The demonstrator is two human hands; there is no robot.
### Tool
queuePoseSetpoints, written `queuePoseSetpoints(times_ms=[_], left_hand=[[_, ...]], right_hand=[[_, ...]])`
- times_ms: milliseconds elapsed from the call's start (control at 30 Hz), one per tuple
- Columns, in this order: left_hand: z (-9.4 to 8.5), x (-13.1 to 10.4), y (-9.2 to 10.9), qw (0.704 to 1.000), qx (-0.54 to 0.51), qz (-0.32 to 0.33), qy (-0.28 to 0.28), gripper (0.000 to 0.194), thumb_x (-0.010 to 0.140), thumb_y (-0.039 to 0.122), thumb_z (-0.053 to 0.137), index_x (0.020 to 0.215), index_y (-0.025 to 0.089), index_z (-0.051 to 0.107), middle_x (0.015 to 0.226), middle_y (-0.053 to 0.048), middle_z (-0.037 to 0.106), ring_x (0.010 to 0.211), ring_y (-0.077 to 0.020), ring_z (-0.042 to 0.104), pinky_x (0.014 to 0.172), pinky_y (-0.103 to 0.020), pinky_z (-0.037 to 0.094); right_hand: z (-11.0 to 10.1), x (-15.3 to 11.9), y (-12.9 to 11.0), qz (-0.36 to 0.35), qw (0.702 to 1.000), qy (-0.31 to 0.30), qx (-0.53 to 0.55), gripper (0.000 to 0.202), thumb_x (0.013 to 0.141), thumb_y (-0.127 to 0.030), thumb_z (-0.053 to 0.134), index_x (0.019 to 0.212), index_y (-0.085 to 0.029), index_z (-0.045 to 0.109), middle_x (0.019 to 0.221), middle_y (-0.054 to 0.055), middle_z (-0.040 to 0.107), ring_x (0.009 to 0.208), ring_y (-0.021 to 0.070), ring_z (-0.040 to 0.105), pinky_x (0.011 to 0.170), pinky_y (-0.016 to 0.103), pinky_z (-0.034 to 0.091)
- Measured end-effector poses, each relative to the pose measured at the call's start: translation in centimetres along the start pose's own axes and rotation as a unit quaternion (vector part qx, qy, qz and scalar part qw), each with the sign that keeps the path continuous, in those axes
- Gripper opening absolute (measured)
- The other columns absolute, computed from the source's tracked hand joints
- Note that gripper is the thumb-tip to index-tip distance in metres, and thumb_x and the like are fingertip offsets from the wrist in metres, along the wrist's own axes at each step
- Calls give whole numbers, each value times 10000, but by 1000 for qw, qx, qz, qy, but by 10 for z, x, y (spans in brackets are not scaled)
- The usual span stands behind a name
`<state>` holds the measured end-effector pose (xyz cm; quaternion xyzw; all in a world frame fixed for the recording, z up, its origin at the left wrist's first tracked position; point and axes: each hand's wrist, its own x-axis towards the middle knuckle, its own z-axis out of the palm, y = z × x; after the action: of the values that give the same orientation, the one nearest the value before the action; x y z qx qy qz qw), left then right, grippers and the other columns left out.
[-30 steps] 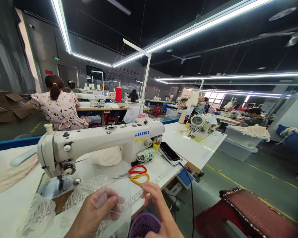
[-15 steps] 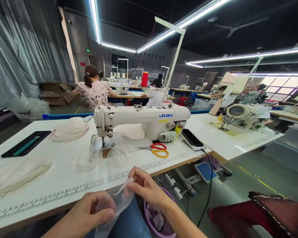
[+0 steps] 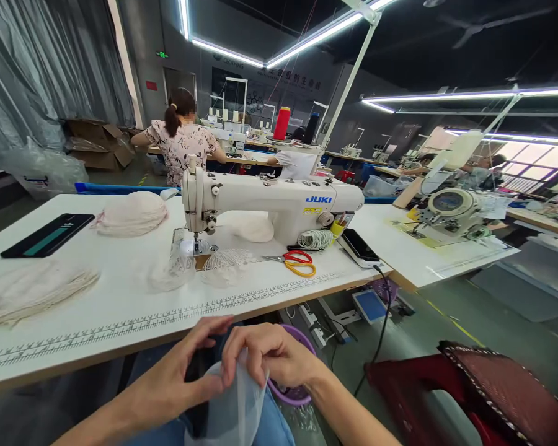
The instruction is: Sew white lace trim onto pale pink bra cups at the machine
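Over my lap, a thin, sheer white fabric piece (image 3: 242,406) hangs from my right hand (image 3: 272,356), whose fingers are bent and pinched on its top edge. My left hand (image 3: 186,375) is beside it with fingers spread; the thumb tip is at the fabric's left edge. Beyond the table's front edge stands a white sewing machine (image 3: 255,201). White lacy trim pieces (image 3: 227,263) lie in front of its needle. Red-and-yellow-handled scissors (image 3: 300,261) rest to their right.
A stack of pale fabric pieces (image 3: 132,214) and another pile (image 3: 37,288) lie left, near a dark phone-like slab (image 3: 49,235). A phone (image 3: 359,246) sits on a stand at right. Below are a purple basket (image 3: 302,396) and a red stool (image 3: 413,396). A co-worker (image 3: 181,136) sits ahead.
My left hand has spread its fingers and shifted toward my right hand. My right hand has turned downward, still pinching the fabric, which now hangs lower. The view has tilted and shifted slightly.
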<state>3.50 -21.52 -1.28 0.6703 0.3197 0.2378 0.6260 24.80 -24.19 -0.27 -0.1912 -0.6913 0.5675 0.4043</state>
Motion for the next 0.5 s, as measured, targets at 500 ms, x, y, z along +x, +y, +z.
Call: queuePoseSetpoints(times_ms=[500], left_hand=[[7,17,2,989,43,-130,-46,301,854,437,523,784,154,599,688,-19,695,590,-185,670,541,-234,417]], right_hand=[[17,-26,41,196,933,241,-182,177,877,-353,580,876,-176,588,632,-26,563,600,115,508,576,223,381]])
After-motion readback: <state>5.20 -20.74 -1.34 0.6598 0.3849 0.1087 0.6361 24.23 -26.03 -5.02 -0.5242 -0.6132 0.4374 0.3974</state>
